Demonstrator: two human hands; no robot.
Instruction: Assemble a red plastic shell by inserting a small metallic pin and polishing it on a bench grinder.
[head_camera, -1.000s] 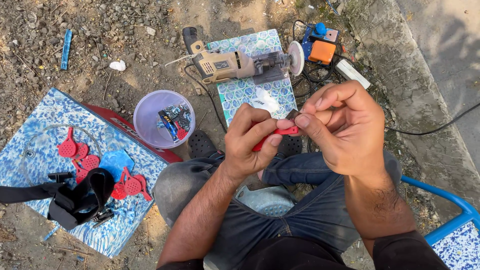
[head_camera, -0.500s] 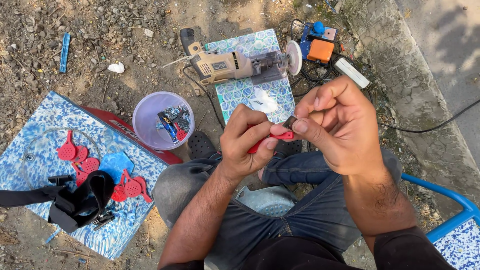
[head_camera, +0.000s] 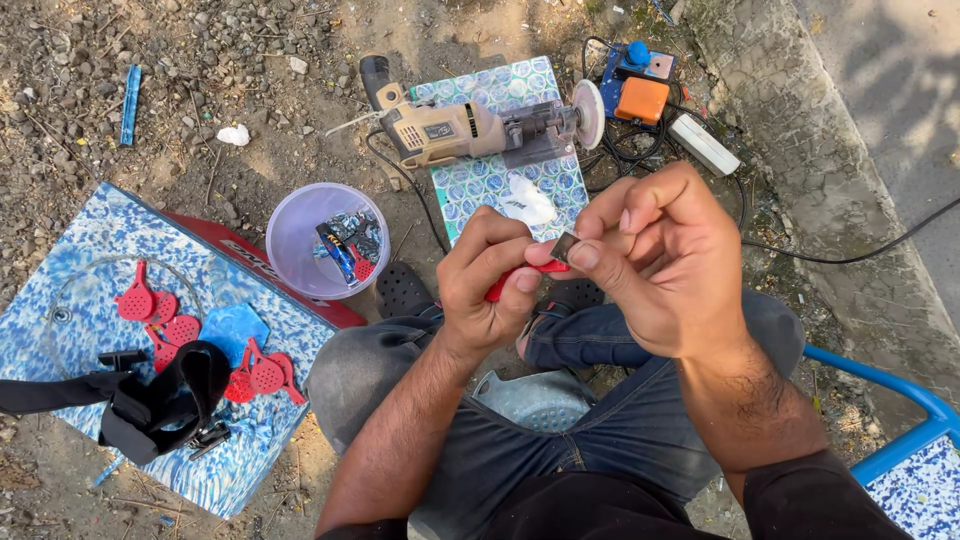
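Step in hand, as judged from the grip: assembly or adjustment of a small red-handled tool (head_camera: 520, 277) held above the lap. The left hand (head_camera: 487, 283) is closed around the red handle, thumb pressed on its upper side. The right hand (head_camera: 668, 255) is closed in a pinch, thumb and forefinger clamped on a small grey metal piece (head_camera: 566, 245) at the handle's far end. Both hands touch the same tool, directly over the knees in grey trousers (head_camera: 560, 440).

The next move probably calls for fine fingertip control: the metal piece must be kept aligned with the handle while the left hand resists any twist.

Compared with the earlier frames, the hands hold the same grip and the same place over the lap; the right forefinger and thumb now sit more squarely on the metal piece.

Beyond the knees, a pale purple bowl (head_camera: 300, 240) of small parts stands on the ground beside a red box edge (head_camera: 270, 262). At the left, a blue patterned board (head_camera: 90, 260) carries red paddle-shaped pieces (head_camera: 160, 320) and a black strap (head_camera: 150, 395) near its near edge. Farther off, a beige power drill (head_camera: 460, 130) with a white disc lies across a patterned tile (head_camera: 480, 185), with a blue and orange unit (head_camera: 640, 90) and cables beyond.
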